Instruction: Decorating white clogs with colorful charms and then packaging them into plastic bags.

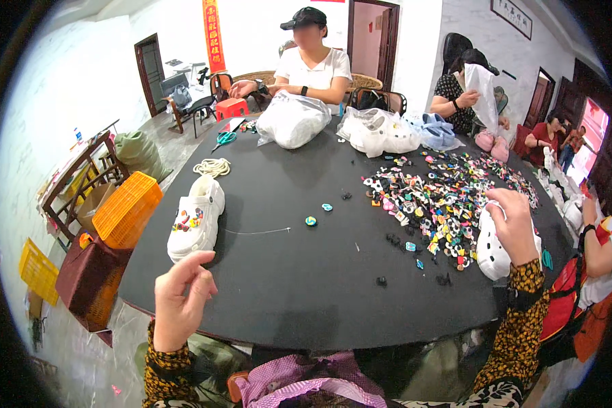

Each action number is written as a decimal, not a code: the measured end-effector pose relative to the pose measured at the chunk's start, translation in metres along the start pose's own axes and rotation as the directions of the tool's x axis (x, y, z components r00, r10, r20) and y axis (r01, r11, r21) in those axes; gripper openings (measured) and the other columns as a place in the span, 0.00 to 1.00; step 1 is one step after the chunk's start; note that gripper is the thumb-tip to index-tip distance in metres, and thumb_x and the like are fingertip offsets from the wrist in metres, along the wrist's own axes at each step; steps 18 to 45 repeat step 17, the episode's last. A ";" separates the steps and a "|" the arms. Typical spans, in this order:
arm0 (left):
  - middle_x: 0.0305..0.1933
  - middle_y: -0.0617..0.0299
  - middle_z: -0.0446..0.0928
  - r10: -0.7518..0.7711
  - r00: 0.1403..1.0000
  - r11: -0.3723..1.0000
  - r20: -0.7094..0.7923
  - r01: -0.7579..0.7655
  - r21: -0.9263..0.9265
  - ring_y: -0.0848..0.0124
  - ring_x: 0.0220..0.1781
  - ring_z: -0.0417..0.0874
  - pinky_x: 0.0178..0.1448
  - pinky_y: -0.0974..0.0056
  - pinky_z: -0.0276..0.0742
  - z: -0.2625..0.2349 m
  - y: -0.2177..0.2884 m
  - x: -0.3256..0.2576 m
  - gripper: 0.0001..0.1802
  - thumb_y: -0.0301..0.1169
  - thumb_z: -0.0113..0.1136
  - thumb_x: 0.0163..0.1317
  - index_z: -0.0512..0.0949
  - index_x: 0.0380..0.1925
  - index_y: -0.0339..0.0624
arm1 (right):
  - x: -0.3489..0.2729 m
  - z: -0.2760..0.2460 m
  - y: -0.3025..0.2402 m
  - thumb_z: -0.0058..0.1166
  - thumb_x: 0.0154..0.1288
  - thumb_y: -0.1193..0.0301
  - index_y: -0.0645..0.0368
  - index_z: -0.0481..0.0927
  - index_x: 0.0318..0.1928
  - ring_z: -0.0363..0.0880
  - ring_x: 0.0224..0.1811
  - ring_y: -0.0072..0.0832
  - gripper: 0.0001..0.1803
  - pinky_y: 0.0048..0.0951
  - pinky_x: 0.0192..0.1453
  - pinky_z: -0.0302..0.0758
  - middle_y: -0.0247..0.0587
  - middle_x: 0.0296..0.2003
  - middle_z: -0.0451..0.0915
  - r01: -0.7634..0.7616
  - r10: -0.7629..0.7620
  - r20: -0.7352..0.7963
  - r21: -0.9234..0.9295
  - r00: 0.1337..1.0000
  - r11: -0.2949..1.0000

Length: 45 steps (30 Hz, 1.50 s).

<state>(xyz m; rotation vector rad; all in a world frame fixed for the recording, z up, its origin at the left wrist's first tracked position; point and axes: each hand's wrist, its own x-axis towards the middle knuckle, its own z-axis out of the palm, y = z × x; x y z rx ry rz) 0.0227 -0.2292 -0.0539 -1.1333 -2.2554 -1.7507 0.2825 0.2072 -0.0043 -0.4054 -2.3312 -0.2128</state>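
My left hand (182, 299) is raised over the near left table edge. Its fingers are loosely bent, thumb apart, with nothing visible in them. Just beyond it lies a white clog (196, 221) with several colourful charms on its upper. A thin pale thread (258, 232) runs rightward from beside this clog. My right hand (513, 228) hovers at the right, fingers curved and thumb apart, seemingly holding nothing. It partly covers a second white clog (493, 255) with holes in its upper. Beside that clog spreads a large pile of small colourful shoe charms (432, 204).
Two loose charms (311, 221) lie mid-table. Teal scissors (224, 139), a cream cord coil (212, 167), a bulging plastic bag (294, 121), bagged white clogs (381, 132) and blue clogs (436, 129) lie farther back. A person (313, 71) sits opposite; another (464, 95) sits far right. Orange crates (126, 207) stand left.
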 end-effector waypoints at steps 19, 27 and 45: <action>0.23 0.57 0.74 0.564 0.813 0.810 -0.143 -0.578 -0.097 0.74 0.23 0.71 0.36 0.70 0.67 -0.002 0.120 0.017 0.54 0.54 0.58 0.62 0.41 0.69 0.26 | -0.002 -0.098 -0.138 0.47 0.69 0.55 0.51 0.64 0.57 0.78 0.35 0.37 0.22 0.59 0.58 0.65 0.44 0.40 0.79 0.503 -0.374 -0.412 0.270 0.831 0.821; 0.23 0.57 0.74 0.564 0.813 0.810 -0.143 -0.578 -0.097 0.74 0.23 0.71 0.36 0.70 0.67 -0.002 0.120 0.017 0.54 0.54 0.58 0.62 0.41 0.69 0.26 | -0.002 -0.098 -0.138 0.47 0.69 0.55 0.51 0.64 0.57 0.78 0.35 0.37 0.22 0.59 0.58 0.65 0.44 0.40 0.79 0.503 -0.374 -0.412 0.270 0.831 0.821; 0.23 0.57 0.74 0.564 0.813 0.810 -0.143 -0.578 -0.097 0.74 0.23 0.71 0.36 0.70 0.67 -0.002 0.120 0.017 0.54 0.54 0.58 0.62 0.41 0.69 0.26 | -0.002 -0.098 -0.138 0.47 0.69 0.55 0.51 0.64 0.57 0.78 0.35 0.37 0.22 0.59 0.58 0.65 0.44 0.40 0.79 0.503 -0.374 -0.412 0.270 0.831 0.821</action>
